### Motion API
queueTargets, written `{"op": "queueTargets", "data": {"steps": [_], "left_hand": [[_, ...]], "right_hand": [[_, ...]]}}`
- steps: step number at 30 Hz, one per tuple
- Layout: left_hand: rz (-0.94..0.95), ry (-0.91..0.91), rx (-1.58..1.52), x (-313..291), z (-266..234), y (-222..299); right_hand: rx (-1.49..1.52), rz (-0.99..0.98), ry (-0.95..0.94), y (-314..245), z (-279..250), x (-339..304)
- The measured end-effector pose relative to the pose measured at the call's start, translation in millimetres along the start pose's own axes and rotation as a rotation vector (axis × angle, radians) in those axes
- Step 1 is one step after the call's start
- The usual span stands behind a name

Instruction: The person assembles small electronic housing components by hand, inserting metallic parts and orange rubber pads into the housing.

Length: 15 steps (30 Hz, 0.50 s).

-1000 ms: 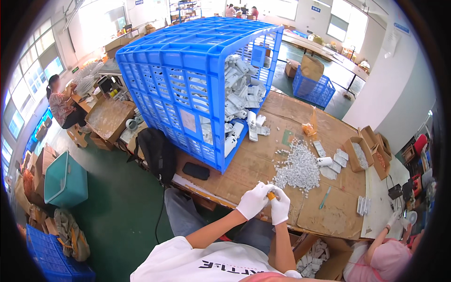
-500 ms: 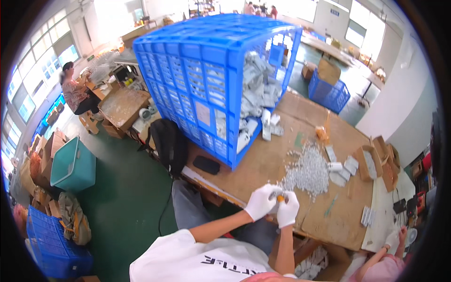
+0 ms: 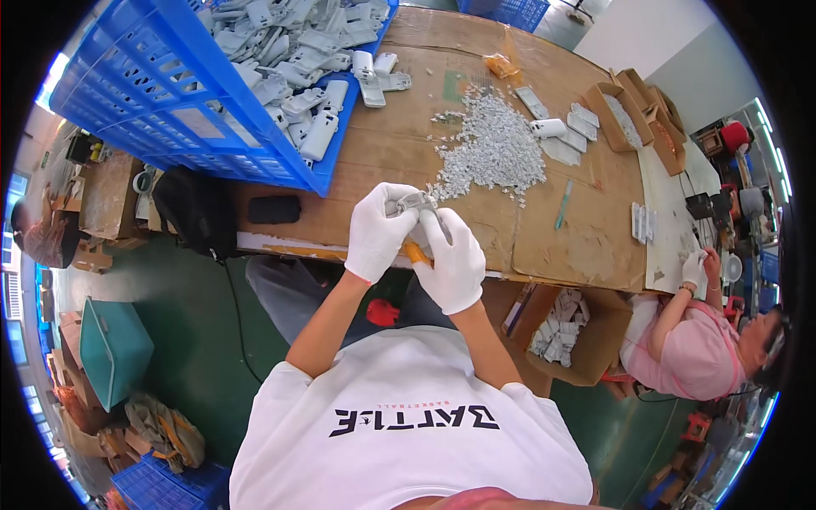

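Note:
Both gloved hands meet just over the table's front edge. My left hand (image 3: 380, 234) is closed around a small grey plastic part (image 3: 416, 202), pinched at its fingertips. My right hand (image 3: 455, 262) is closed as well, gripping a tool with an orange handle (image 3: 415, 252) that sticks out below its fingers. The tool's working end is hidden by the part and the fingers. Beyond the hands lies a heap of small whitish plastic pieces (image 3: 497, 149) on the cardboard-covered table (image 3: 586, 238).
A blue crate (image 3: 183, 110) full of grey housings (image 3: 319, 136) stands on its side at left. Near it are a black case (image 3: 274, 209) and a black bag (image 3: 194, 208). Small cartons (image 3: 619, 119) stand at right. A box of parts (image 3: 561, 327) sits below. A co-worker (image 3: 693, 340) works at right.
The head view has tilted down and shifted, so the crate now appears higher and further left. Both hands stay together; the grey part between them now shows more clearly.

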<state>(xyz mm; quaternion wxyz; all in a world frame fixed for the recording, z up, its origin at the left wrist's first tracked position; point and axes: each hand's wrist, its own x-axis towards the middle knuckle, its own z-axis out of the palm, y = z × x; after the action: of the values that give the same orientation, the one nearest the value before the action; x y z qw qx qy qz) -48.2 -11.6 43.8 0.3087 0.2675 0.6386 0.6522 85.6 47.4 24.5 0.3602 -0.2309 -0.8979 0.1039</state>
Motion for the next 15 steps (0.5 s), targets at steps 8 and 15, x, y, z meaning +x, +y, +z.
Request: {"op": "queueTargets", "data": {"steps": [8, 15], "left_hand": [[0.018, -0.08, -0.045, -17, 4, 15], [0.011, -0.186, -0.098, -23, 9, 23]], "right_hand": [[0.0, -0.025, 0.082, 3, 2, -6], [0.01, -0.025, 0.186, 9, 6, -11]]}}
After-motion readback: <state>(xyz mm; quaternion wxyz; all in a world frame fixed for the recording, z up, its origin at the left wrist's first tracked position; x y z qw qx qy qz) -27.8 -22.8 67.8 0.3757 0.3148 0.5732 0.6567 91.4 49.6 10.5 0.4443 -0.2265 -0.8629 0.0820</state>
